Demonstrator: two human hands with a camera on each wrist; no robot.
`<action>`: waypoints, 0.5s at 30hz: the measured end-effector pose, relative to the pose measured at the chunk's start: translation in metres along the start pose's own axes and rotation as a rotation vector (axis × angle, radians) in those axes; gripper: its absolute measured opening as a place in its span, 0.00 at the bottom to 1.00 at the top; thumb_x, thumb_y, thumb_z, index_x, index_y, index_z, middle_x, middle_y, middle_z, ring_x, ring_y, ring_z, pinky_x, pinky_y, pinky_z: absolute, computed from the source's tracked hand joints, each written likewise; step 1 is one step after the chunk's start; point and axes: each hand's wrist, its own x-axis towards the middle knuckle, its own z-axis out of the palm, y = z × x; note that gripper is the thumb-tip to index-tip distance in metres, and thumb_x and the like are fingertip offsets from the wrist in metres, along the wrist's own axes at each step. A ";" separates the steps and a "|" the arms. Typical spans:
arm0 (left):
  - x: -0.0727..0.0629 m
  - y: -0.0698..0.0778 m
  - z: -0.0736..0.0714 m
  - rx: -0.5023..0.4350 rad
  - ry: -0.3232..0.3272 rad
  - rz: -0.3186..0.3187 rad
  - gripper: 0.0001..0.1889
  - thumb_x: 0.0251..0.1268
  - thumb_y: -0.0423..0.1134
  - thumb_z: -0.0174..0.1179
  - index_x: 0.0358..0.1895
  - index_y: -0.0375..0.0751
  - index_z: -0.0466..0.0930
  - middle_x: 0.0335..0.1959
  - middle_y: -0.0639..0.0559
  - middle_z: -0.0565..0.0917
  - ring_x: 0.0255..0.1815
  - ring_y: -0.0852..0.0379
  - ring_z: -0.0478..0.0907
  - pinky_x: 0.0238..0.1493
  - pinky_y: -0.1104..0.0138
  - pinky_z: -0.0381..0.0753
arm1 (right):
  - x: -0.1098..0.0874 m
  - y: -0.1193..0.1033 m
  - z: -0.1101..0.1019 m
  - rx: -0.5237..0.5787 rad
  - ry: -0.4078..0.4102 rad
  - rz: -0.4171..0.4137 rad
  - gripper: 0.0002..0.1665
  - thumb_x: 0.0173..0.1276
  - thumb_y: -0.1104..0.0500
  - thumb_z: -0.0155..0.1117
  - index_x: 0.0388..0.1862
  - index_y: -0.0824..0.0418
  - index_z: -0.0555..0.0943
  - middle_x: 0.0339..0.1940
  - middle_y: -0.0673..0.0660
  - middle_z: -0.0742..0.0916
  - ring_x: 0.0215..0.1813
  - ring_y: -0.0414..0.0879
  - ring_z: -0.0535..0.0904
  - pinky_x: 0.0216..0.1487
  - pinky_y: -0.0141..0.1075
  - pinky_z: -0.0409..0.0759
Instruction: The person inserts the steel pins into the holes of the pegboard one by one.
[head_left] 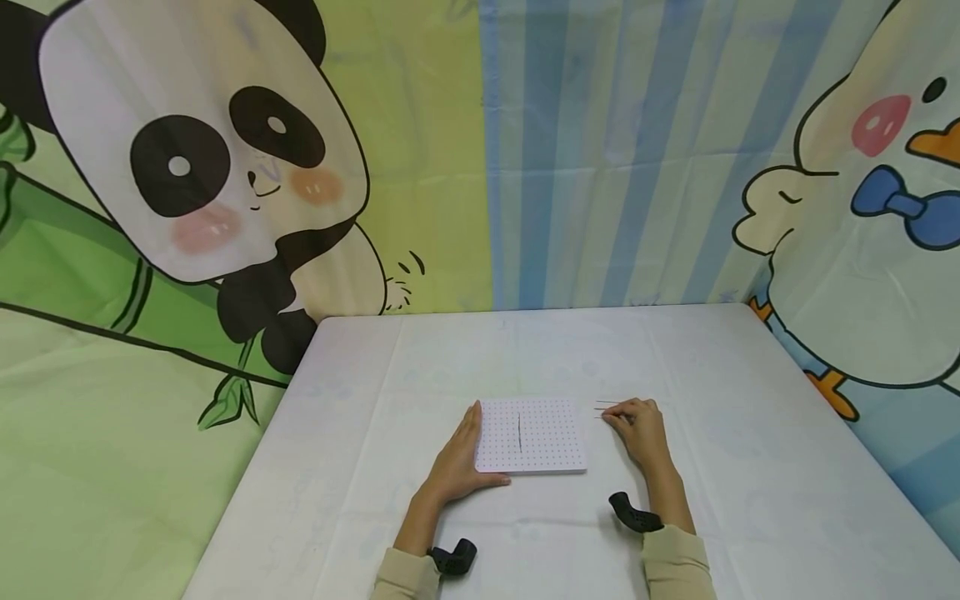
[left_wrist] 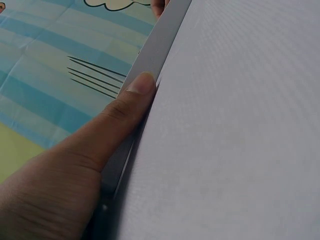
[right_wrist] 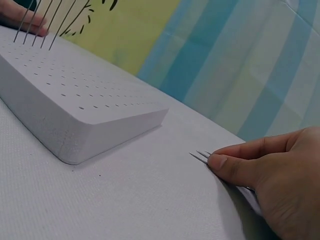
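Note:
A white block (head_left: 558, 437) pierced with rows of small holes lies flat on the table. Several thin dark metal needles (right_wrist: 37, 27) stand upright in one line of its holes. My left hand (head_left: 456, 462) rests against the block's left side with straight fingers, and its thumb (left_wrist: 112, 120) lies along the front edge. To the right of the block, my right hand (head_left: 637, 429) pinches at thin needles (right_wrist: 198, 157) with thumb and index fingertips, close over the table. Their points stick out toward the block; the fingers hide most of their length.
The block stands on a table (head_left: 420, 358) with a white cover. A panda-print cloth (head_left: 412, 167) and a blue striped cloth (head_left: 600, 167) hang behind it. A black wrist camera mount (head_left: 453, 557) sits on the left wrist, another (head_left: 633, 514) on the right.

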 end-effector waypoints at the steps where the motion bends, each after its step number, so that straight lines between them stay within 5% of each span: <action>1: 0.000 0.000 0.000 -0.003 0.002 0.002 0.70 0.31 0.71 0.66 0.73 0.37 0.33 0.74 0.44 0.44 0.73 0.52 0.40 0.68 0.57 0.52 | 0.000 0.000 0.000 -0.003 -0.004 0.005 0.04 0.52 0.59 0.72 0.24 0.59 0.85 0.29 0.54 0.85 0.34 0.49 0.71 0.36 0.40 0.64; 8: 0.000 -0.002 0.001 -0.005 0.002 0.006 0.70 0.31 0.72 0.65 0.73 0.39 0.32 0.74 0.47 0.43 0.73 0.54 0.40 0.69 0.59 0.51 | 0.000 -0.002 -0.001 -0.012 -0.030 0.037 0.04 0.53 0.60 0.71 0.25 0.60 0.85 0.29 0.54 0.84 0.34 0.49 0.70 0.36 0.41 0.63; 15: 0.000 -0.001 0.000 -0.007 0.006 0.011 0.70 0.30 0.72 0.65 0.73 0.38 0.33 0.74 0.47 0.43 0.73 0.53 0.40 0.68 0.57 0.52 | -0.003 -0.014 -0.001 0.090 -0.057 0.088 0.07 0.59 0.57 0.66 0.32 0.60 0.85 0.30 0.53 0.84 0.34 0.46 0.73 0.35 0.39 0.71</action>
